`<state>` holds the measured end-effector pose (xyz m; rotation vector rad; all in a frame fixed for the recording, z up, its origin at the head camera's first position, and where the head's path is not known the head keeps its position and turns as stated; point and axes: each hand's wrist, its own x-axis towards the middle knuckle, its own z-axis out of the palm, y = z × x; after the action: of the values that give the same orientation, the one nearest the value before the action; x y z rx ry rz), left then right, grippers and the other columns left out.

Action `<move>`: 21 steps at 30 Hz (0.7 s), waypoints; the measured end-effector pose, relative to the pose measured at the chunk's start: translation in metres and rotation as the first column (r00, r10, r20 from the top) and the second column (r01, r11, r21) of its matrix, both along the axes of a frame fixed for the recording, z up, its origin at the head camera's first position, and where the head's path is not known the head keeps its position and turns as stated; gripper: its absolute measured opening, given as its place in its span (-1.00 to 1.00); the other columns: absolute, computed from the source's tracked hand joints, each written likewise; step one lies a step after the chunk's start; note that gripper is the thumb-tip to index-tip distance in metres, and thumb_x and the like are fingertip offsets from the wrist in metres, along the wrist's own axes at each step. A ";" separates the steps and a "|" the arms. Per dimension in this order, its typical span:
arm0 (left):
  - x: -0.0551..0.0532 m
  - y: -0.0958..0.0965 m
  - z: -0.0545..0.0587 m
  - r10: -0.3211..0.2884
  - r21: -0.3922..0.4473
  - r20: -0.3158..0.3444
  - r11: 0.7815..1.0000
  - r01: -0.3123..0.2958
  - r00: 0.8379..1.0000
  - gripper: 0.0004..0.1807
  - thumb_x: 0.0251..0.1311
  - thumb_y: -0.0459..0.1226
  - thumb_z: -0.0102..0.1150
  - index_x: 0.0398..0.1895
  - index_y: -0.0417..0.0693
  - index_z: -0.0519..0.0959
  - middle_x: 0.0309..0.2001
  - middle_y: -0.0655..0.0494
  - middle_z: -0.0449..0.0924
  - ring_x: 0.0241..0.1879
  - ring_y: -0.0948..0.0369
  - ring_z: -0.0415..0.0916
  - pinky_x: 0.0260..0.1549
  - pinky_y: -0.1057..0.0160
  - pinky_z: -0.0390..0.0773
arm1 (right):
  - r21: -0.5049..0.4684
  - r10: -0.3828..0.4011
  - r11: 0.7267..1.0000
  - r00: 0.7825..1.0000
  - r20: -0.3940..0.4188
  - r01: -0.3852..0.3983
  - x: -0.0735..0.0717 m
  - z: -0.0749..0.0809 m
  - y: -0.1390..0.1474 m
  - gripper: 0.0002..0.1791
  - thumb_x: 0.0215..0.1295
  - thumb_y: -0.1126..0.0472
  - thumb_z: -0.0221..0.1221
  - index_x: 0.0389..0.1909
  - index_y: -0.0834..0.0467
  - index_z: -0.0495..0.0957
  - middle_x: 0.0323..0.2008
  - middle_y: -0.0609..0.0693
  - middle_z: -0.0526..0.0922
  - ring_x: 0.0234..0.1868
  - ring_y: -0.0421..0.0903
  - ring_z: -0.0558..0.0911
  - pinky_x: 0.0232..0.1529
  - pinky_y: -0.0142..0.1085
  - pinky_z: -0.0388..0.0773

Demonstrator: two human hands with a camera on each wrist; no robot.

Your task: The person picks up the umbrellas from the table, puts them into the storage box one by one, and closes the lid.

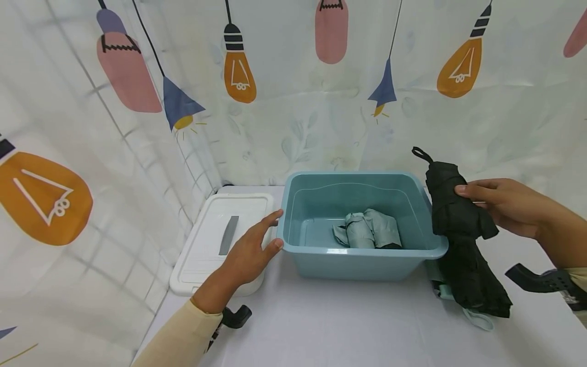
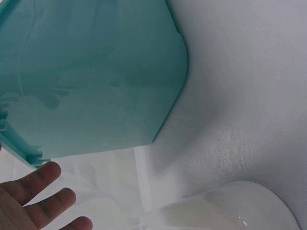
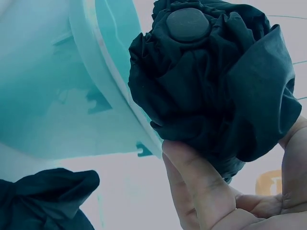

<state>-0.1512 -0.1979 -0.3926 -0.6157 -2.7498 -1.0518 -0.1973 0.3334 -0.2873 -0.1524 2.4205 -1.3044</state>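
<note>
My right hand (image 1: 513, 206) grips a folded black umbrella (image 1: 447, 196) between thumb and fingers, raised beside the right rim of a teal plastic bin (image 1: 362, 262). The right wrist view shows the umbrella's round end cap (image 3: 188, 25) and my fingers (image 3: 196, 182) against its cloth. My left hand (image 1: 249, 250) is spread at the bin's left rim, fingertips at the edge; whether they touch it I cannot tell. Inside the bin lies a pale grey-green folded bundle (image 1: 373, 229), looking like an umbrella.
Right of the bin, a second black umbrella (image 1: 474, 280) lies on the white table (image 1: 348, 326), over a pale green item with a strap loop (image 1: 479, 320). A white lid (image 1: 211, 219) with a grey handle is left of the bin. A printed curtain (image 1: 293, 92) hangs behind.
</note>
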 end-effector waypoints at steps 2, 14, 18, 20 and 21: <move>0.000 0.000 0.000 0.001 -0.001 -0.002 1.000 -0.001 1.000 -0.19 0.39 0.41 -0.20 0.63 0.43 0.08 0.33 0.00 0.48 0.34 -0.08 0.38 0.17 -0.32 0.39 | -0.008 0.014 1.000 1.000 -0.002 -0.014 -0.001 0.001 -0.002 -0.12 0.66 -0.10 -0.12 0.53 0.54 -0.20 0.50 0.54 -0.07 0.21 -0.05 0.55 0.05 -0.19 0.62; -0.002 0.000 -0.001 -0.009 0.004 -0.010 1.000 0.009 1.000 -0.17 0.38 0.43 -0.22 0.63 0.41 0.09 0.32 -0.01 0.48 0.31 -0.07 0.40 0.16 -0.30 0.40 | -0.105 0.026 0.994 0.999 0.039 -0.022 -0.004 0.006 -0.024 -0.12 0.66 -0.06 -0.08 0.54 0.52 -0.22 0.52 0.50 -0.05 0.07 -0.36 0.57 -0.03 -0.36 0.60; -0.002 -0.001 -0.002 -0.010 0.007 -0.010 1.000 0.010 1.000 -0.17 0.38 0.43 -0.22 0.63 0.41 0.09 0.31 -0.01 0.48 0.30 -0.08 0.40 0.16 -0.30 0.41 | -0.085 0.031 0.996 0.999 0.039 -0.028 -0.006 0.007 -0.030 -0.08 0.65 -0.09 -0.06 0.55 0.50 -0.27 0.53 0.51 -0.11 0.40 0.20 0.39 0.14 -0.17 0.55; -0.002 -0.001 -0.002 -0.011 0.010 -0.008 1.000 0.011 1.000 -0.18 0.38 0.43 -0.22 0.63 0.42 0.09 0.31 -0.01 0.48 0.30 -0.09 0.41 0.15 -0.29 0.41 | -0.074 0.035 0.997 0.999 0.038 -0.032 -0.007 0.008 -0.033 -0.07 0.64 -0.09 -0.06 0.55 0.50 -0.27 0.53 0.51 -0.13 0.47 0.45 0.14 0.19 -0.10 0.50; -0.002 -0.001 -0.002 -0.010 0.010 -0.008 1.000 0.011 1.000 -0.18 0.38 0.42 -0.21 0.63 0.42 0.09 0.31 -0.01 0.48 0.30 -0.10 0.41 0.15 -0.29 0.41 | -0.073 0.036 0.997 0.999 0.038 -0.033 -0.007 0.008 -0.034 -0.07 0.64 -0.10 -0.06 0.55 0.51 -0.27 0.54 0.51 -0.12 0.47 0.44 0.14 0.20 -0.08 0.48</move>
<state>-0.1527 -0.1987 -0.3945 -0.6323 -2.7357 -1.0621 -0.2047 0.2991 -0.2795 -0.1859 2.3288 -1.3676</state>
